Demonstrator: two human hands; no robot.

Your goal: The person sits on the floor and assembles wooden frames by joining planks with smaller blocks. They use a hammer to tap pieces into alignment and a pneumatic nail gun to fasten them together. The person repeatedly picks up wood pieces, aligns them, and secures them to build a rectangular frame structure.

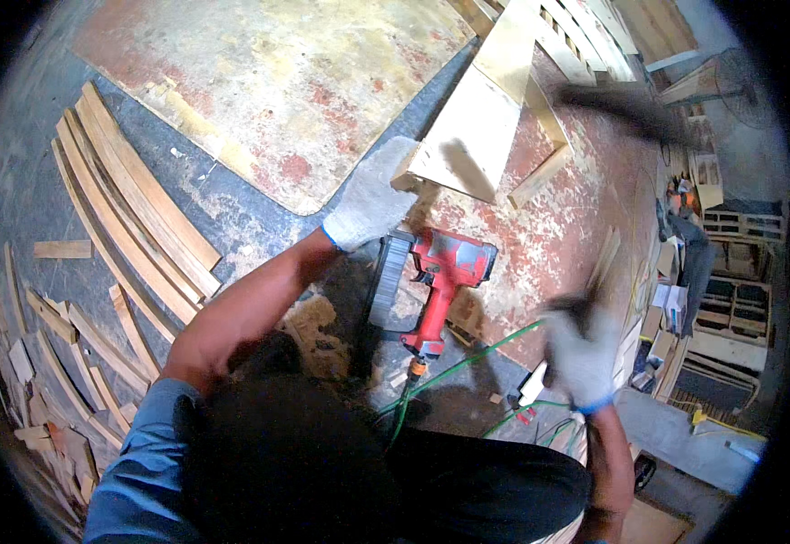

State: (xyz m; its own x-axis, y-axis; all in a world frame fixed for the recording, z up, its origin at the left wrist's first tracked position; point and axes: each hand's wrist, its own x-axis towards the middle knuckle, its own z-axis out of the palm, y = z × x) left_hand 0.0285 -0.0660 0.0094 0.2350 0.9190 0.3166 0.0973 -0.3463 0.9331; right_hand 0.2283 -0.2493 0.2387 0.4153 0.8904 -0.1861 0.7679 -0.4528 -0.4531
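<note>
My left hand (372,195), in a white glove, is closed on the near end of a pale wooden frame (477,131) made of boards. My right hand (585,358), also gloved, is out to the right and smeared by motion. Above it blurs what looks like a hammer, with a dark head (631,113) and a thin tan handle; its grip is hard to make out. Between my hands lies a red nail gun (440,290) with a grey magazine, its handle end joined to a green air hose (495,344).
Long wooden strips (132,199) lie side by side at left, with scattered offcuts (68,363) nearer me. A large worn board (259,82) covers the floor ahead. Slatted wooden pieces (585,41) stand at far right. Pallets (731,272) and a fan (740,86) are along the right side.
</note>
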